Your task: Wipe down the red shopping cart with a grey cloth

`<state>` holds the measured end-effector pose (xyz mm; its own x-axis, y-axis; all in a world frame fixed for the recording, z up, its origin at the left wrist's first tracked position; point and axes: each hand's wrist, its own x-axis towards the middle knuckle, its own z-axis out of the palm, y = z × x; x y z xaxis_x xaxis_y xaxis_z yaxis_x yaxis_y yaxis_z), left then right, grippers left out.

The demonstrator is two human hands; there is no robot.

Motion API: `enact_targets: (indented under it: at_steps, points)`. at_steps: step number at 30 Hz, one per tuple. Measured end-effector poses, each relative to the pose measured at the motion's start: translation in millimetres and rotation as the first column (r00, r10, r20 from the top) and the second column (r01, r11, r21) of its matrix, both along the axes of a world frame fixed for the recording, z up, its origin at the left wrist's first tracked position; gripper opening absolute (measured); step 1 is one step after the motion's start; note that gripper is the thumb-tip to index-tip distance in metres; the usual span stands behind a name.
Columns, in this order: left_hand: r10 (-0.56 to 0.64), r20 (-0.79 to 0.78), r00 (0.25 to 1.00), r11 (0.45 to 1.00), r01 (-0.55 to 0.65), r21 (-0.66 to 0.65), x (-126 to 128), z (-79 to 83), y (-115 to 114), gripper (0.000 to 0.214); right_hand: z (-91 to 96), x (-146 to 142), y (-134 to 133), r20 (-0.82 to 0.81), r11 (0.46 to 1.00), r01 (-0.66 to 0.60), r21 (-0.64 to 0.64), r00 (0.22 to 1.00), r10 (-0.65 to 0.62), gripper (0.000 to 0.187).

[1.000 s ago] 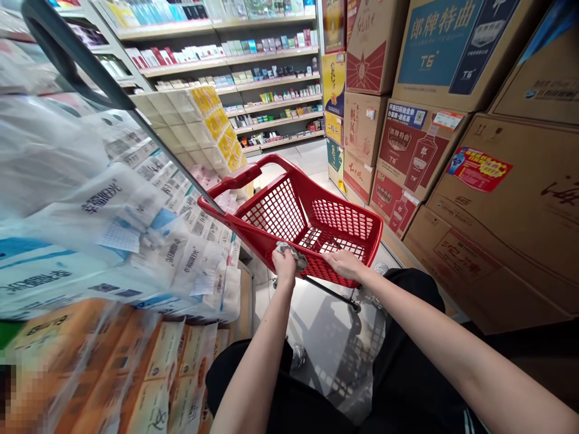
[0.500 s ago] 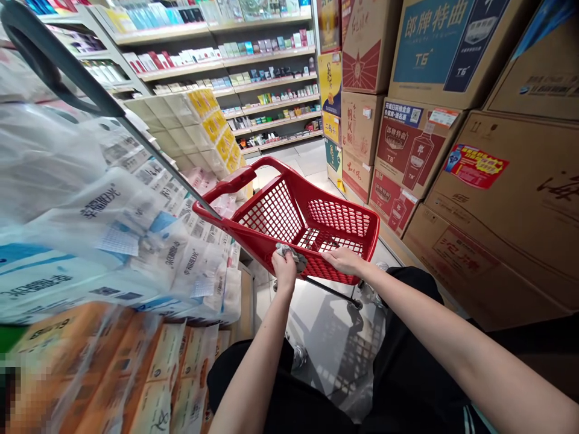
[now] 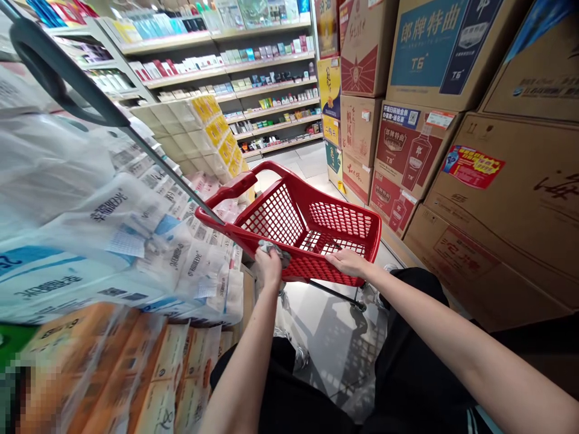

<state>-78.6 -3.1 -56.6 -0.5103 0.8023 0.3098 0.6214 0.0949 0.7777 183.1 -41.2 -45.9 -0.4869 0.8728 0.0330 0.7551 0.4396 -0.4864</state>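
One crumpled grey cloth, pinched in left fingers, now reaches a fresh stretch of red plastic cart, nearer its handle; right fingers clasp its rim.

Left hand shifted leftward, apparent grey cloth too

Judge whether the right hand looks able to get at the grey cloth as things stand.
Probably yes: the grey cloth sticks out of the left hand toward the right hand, both hands are at the red basket's near side, and nothing visible blocks the gap.
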Motion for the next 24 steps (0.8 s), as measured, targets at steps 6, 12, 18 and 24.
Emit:
enact_targets:
  at_steps: [6,12,18,24]
  points:
    - [-0.126,-0.034,0.991,0.992,0.126,-0.012,30,-16.3,-20,0.031,6.0,0,-4,-0.014,1.0,-0.021,-0.003,1.0,0.021,0.063]
    - [0.064,-0.134,0.989,0.997,-0.059,0.04,-32,6.9,17,0.045,3.7,4,-6,-0.017,1.0,-0.024,0.008,1.0,0.024,0.059]
    - [-0.073,-0.324,0.943,0.997,0.056,-0.062,-60,-8.7,19,0.057,-0.1,-3,-4,-0.023,1.0,-0.001,0.007,1.0,0.001,0.059]
    - [-0.109,-0.244,0.964,0.991,0.086,-0.101,-53,-36.8,16,0.058,-0.9,-4,-3,-0.017,1.0,-0.005,0.007,1.0,0.005,0.061]
